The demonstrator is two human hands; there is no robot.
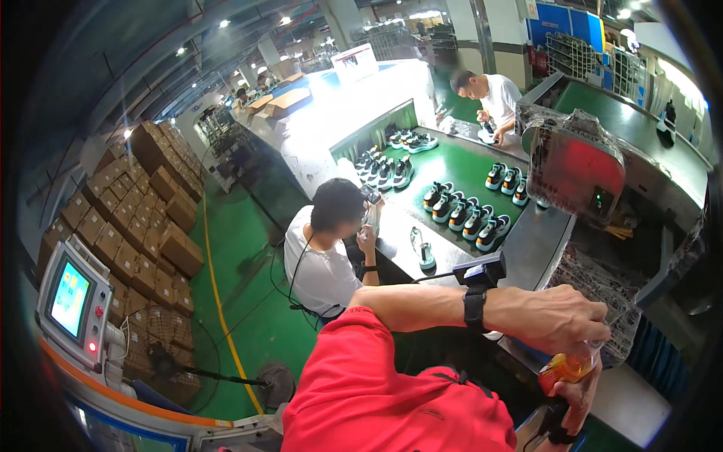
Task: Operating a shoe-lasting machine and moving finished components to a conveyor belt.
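A clear plastic drink bottle with an orange and yellow label [561, 369] is held at the lower right between my two hands. My right hand [581, 392] wraps around its body from below. Over the bottle's top, my left hand [556, 318] is closed with bent fingers; the cap is hidden under them. Both my wrists wear black bands, and a small black device [482, 270] is fixed on the left one. The bottle hangs in the air beside a plastic-wrapped machine part [602, 290].
A green conveyor [459, 162] carries several rows of sneakers [461, 215]; one more shoe [422, 248] lies on its metal edge. Two co-workers in white shirts [320, 260] work alongside. A control screen [69, 297], fan [162, 361] and stacked cartons [132, 226] stand left.
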